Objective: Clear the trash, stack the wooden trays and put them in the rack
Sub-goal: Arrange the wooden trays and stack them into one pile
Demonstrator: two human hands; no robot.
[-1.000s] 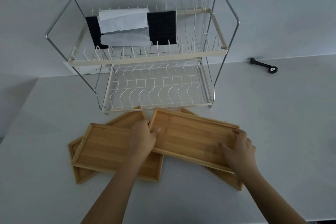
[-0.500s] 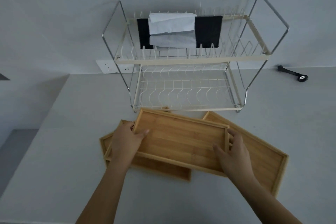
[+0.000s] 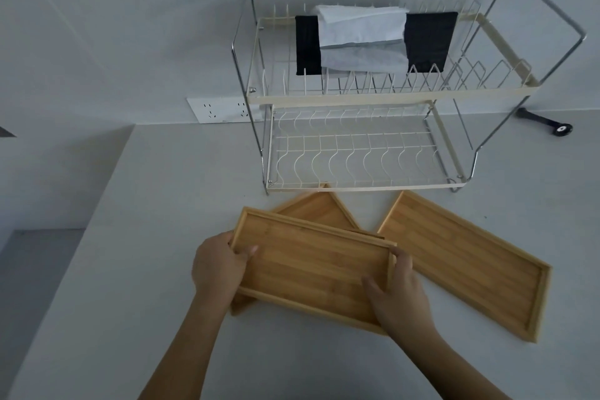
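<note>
Seeing left hand (image 3: 218, 266) and right hand (image 3: 397, 294) both gripping top tray (image 3: 311, 265) by short ends, fingers curled over rims. Tray sitting over second tray (image 3: 319, 209), in front of rack (image 3: 357, 97). Third tray (image 3: 467, 261) lying apart, right side of table (image 3: 130, 269).

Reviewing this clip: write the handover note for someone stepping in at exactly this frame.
Left hand: grip on the left end of the top tray.
Right hand: grip on its right end.
That tray sits over the trays beneath, not squared up. A separate tray lies flat to the right.
Rack: lower shelf empty; white paper and a black mat on the upper tier.
Done: stacking started.
Left: add the right tray, align, rack the stack, clear the paper.
</note>
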